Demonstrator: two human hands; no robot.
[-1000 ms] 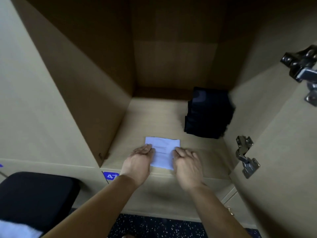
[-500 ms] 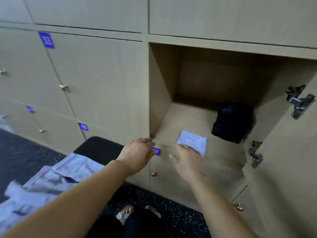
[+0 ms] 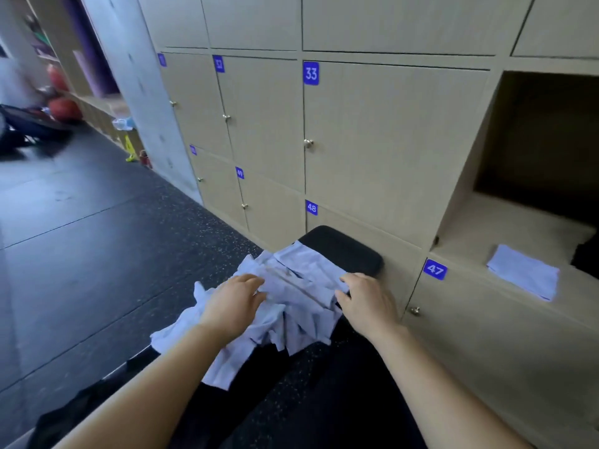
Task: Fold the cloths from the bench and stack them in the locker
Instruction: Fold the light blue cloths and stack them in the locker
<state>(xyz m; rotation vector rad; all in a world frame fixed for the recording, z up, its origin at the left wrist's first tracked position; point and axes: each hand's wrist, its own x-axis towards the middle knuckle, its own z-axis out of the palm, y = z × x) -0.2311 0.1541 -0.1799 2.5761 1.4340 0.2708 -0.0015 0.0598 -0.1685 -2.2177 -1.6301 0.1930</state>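
A heap of crumpled light-blue cloths (image 3: 291,306) lies on the black padded bench (image 3: 343,251) in front of the lockers. My left hand (image 3: 233,303) rests on the left part of the heap, fingers loosely bent. My right hand (image 3: 366,303) touches the heap's right edge, fingertips on the top cloth; whether it pinches the cloth is unclear. One folded light-blue cloth (image 3: 523,272) lies flat near the front of the open locker (image 3: 505,228) at the right. A dark folded item (image 3: 586,254) sits behind it at the frame edge.
Closed beige lockers with blue number tags 33 (image 3: 311,72), 48 (image 3: 311,207) and 47 (image 3: 435,269) line the wall. Dark speckled floor (image 3: 97,254) spreads to the left. A person and red balls sit far off at the upper left.
Both hands left the folded cloth in the locker and swung left down to the heap on the bench. The view turned left with them.
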